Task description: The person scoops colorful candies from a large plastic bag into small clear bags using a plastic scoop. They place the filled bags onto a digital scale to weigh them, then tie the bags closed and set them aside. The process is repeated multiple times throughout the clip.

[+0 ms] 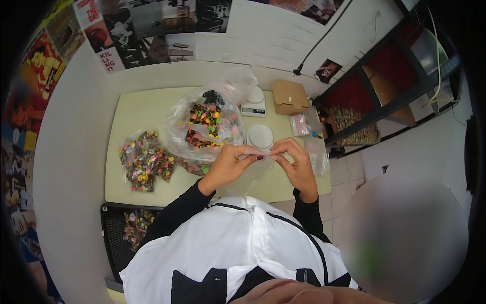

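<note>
Between them, my left hand (229, 167) and my right hand (296, 163) pinch the edge of a thin clear plastic bag (243, 184), which hangs over the table's front part. Just behind my hands is a white kitchen scale (260, 136) with a round plate. A large open plastic bag (176, 131) stands behind my left hand, filled with colourful round candies (205, 117) and holding a translucent scoop-like thing. To the left lie several small filled candy bags (146, 157) in a heap.
A second scale (253, 109), a cardboard box (290, 97), packs of small plastic bags (300, 125) and a blue-capped pen (316, 135) lie at the back right of the pale table (133, 110). A black crate (114, 228) with filled bags stands at lower left; a metal shelf (383, 104) is at right.
</note>
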`<state>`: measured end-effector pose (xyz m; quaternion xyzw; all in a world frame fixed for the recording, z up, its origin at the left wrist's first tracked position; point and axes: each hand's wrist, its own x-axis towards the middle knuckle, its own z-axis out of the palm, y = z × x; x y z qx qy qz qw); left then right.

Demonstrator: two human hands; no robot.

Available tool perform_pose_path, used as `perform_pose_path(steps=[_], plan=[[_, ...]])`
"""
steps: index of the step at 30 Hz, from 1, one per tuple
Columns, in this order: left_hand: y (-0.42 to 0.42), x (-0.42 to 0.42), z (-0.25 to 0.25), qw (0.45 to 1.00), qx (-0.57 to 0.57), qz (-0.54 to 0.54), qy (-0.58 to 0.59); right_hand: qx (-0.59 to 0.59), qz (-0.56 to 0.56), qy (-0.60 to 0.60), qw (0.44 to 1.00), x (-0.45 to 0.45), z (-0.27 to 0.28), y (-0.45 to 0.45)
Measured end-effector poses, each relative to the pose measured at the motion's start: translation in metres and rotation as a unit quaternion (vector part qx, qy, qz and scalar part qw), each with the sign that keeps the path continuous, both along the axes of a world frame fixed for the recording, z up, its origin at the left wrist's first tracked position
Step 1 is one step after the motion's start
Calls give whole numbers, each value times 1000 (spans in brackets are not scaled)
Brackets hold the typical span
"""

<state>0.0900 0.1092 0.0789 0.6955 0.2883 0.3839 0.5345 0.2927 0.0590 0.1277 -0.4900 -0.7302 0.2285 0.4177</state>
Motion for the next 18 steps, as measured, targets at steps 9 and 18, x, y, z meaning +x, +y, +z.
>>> perform_pose_path(steps=[9, 18], plan=[[-4, -22, 5, 993, 52, 104, -25, -19, 48, -23, 998, -25, 16, 9], [-5, -42, 16, 1000, 23, 3, 0, 50, 123, -112, 985, -44, 34, 24]])
